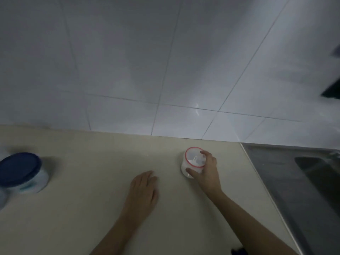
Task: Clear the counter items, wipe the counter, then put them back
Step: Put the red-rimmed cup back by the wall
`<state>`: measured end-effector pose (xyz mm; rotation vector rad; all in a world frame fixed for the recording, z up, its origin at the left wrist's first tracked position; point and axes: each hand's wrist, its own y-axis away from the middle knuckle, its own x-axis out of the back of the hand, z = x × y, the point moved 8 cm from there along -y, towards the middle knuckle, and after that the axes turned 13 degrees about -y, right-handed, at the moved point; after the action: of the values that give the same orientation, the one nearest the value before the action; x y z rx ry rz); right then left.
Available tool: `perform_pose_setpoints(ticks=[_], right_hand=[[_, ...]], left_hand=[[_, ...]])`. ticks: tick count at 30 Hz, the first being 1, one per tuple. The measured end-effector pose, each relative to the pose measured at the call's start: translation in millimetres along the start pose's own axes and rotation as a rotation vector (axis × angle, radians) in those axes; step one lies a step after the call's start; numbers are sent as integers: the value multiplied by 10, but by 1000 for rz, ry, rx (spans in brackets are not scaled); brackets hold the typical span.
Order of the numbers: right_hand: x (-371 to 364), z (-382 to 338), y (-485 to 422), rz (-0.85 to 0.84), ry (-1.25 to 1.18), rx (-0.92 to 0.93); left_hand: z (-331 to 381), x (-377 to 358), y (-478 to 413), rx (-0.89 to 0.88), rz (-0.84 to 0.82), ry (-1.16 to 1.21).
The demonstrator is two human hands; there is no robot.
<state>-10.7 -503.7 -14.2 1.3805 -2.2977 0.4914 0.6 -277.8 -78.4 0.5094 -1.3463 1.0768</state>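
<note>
A small white jar with a red rim (191, 161) stands on the beige counter (92, 199), close to the tiled wall and the sink. My right hand (206, 170) is wrapped around its right side, thumb in front and fingers over the rim. My left hand (143, 190) lies flat and palm down on the bare counter, a short way left of the jar, holding nothing. A round white tub with a dark blue lid (22, 172) stands at the far left of the counter.
A steel sink (303, 172) with a dark basin borders the counter on the right. White wall tiles (165, 61) rise behind the counter. Another pale container (2, 197) is cut off at the left edge. Something dark (333, 89) shows at the right edge.
</note>
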Motion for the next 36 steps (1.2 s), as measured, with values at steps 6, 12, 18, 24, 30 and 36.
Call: perform_pose_setpoints(ticks=[6,12,18,24,30,36], right_hand=[[291,262,-659,51,11,-21],[121,395,-1203,34,-51,26],[2,501,-1363,39,-27,59],[118,376,-1407,-5,157,23],[48,-208,-764,-115,420,408],[-1066,-699,1,-414,283,432]], left_hand=[[148,-249,-334,-16,4,-79],[100,-371,-441,-4,82,-160],[117,-375,-440,1,82,-170],[132,-409,-530,-15,66,-206],[-76,-31,-124,106,22,-76],[-1035,807,734,169,4,-171]])
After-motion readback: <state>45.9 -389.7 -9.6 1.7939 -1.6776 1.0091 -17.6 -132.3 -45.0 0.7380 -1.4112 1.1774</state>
